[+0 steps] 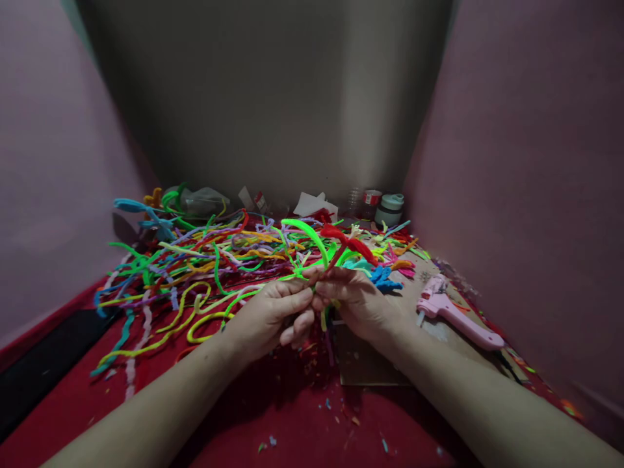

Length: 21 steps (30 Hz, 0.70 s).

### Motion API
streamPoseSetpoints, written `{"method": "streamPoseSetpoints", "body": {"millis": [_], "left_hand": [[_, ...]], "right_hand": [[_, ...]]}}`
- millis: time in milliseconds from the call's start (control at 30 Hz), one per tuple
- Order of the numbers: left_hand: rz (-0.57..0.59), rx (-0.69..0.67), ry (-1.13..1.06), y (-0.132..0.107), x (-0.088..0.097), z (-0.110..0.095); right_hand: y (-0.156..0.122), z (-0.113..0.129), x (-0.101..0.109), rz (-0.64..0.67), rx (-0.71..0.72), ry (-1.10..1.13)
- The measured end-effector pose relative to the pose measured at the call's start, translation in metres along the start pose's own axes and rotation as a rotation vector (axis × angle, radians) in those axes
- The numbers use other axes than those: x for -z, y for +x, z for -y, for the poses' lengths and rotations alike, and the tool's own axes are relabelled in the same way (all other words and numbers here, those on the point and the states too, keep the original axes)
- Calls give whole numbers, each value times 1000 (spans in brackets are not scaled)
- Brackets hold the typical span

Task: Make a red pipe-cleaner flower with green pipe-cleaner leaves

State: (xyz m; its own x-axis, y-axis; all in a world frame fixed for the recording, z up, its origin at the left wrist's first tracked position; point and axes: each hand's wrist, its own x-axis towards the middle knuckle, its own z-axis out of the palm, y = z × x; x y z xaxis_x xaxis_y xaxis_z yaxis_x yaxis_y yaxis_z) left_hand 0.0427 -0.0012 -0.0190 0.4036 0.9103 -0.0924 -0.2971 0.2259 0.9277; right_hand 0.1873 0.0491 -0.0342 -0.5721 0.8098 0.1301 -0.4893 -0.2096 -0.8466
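My left hand (280, 309) and my right hand (353, 299) meet in the middle of the view, fingertips touching. Both are closed in a pinch. Between them they hold pipe cleaners: a bright green pipe cleaner (309, 233) arches up from the left fingertips, and a red pipe cleaner (361, 250), bent at its top, rises from the right fingertips. Where the stems cross, the fingers hide them. Just behind the hands lies a big tangled heap of pipe cleaners (195, 260) in many colours. A blue pipe cleaner piece (385, 279) lies close beyond my right hand.
A pink glue gun (458, 318) rests on a cardboard sheet (373, 364) at the right. A lidded jar (390, 208), white paper (316, 205) and a clear plastic bag (202, 200) stand along the back wall. Small scraps dot the red surface (292, 416). Pink walls rise on both sides.
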Motion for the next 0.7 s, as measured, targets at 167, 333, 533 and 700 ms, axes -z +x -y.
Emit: {"method": "streamPoseSetpoints", "body": {"millis": [167, 333, 533, 700], "left_hand": [[-40, -38, 47, 2, 1, 1], [-121, -78, 192, 4, 3, 1], [-253, -145, 517, 0, -11, -1], [-344, -186, 665, 0, -14, 1]], "right_hand": [[5, -4, 4, -66, 4, 69], [7, -8, 10, -61, -23, 84], [4, -8, 8, -28, -13, 48], [4, -9, 6, -3, 10, -16]]}}
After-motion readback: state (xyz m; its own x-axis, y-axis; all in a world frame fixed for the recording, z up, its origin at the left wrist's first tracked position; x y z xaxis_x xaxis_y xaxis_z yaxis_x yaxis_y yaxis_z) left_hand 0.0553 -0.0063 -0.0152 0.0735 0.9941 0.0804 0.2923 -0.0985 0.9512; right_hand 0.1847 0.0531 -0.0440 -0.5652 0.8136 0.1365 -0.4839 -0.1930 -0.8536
